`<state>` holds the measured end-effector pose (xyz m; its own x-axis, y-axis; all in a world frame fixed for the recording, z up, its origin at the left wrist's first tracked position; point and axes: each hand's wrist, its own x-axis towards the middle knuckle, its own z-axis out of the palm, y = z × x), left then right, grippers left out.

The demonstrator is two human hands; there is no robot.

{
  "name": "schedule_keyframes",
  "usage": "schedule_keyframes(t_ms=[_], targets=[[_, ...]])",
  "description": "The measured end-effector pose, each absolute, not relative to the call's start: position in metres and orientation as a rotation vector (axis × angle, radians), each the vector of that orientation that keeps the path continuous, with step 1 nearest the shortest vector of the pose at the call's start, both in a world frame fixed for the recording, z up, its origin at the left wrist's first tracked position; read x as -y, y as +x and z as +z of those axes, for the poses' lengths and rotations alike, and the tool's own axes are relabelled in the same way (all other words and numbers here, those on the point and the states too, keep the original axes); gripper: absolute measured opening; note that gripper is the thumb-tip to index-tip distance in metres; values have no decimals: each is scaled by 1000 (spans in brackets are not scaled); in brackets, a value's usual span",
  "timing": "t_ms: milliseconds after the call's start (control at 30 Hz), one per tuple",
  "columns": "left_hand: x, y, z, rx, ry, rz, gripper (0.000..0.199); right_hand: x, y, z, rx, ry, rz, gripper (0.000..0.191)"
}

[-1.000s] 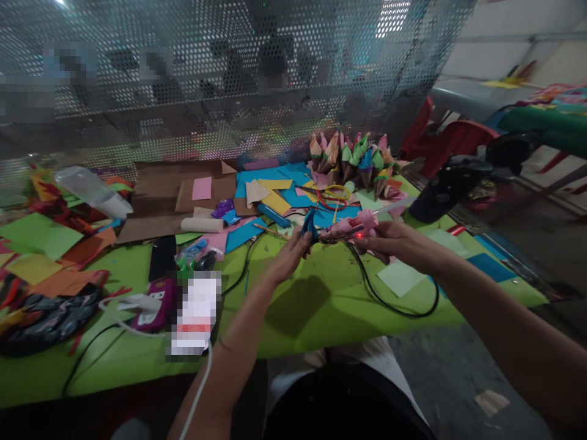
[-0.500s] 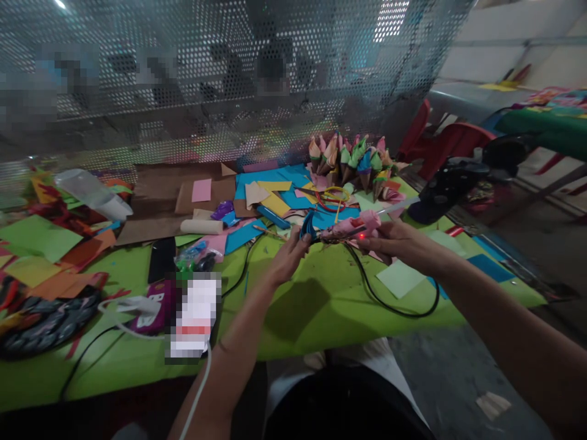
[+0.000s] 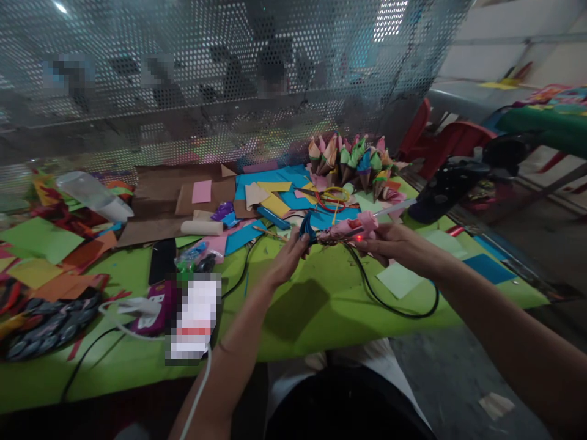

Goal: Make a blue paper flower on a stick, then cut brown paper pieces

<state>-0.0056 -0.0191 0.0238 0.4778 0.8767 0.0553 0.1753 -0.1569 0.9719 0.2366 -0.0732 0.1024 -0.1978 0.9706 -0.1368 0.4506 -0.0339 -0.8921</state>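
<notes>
A pink hot glue gun (image 3: 360, 226) with a red light and a clear glue stick (image 3: 394, 208) out of its back is gripped in my right hand (image 3: 394, 244). Its nozzle end points left, at a curled piece of blue paper (image 3: 306, 227). My left hand (image 3: 292, 252) pinches that blue paper between thumb and fingers. Whether the nozzle touches the paper I cannot make out. A black cord (image 3: 367, 281) loops below the gun over the green table (image 3: 298, 324).
Several paper cones (image 3: 358, 159) stand at the back right. Scissors (image 3: 328, 195) lie among blue and yellow papers. On the left are a black phone (image 3: 162, 260), a lit phone (image 3: 195, 315) on a white cable, and a purple box (image 3: 156, 308). A perforated metal panel (image 3: 183, 122) rises behind.
Both hands hold almost the same pose. The glue gun and my right hand have shifted very slightly, with the blue paper still at the nozzle end.
</notes>
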Motion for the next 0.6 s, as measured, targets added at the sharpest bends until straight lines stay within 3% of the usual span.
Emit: schedule_keyframes(t_ms=[333,600], targets=[[21,-5,29,-951,1646,791,52,73,239,99,1667,-1543,1181,54],[20,-5,26,-958,1627,796,51,72,244,93,1655,-1498,1205,46]])
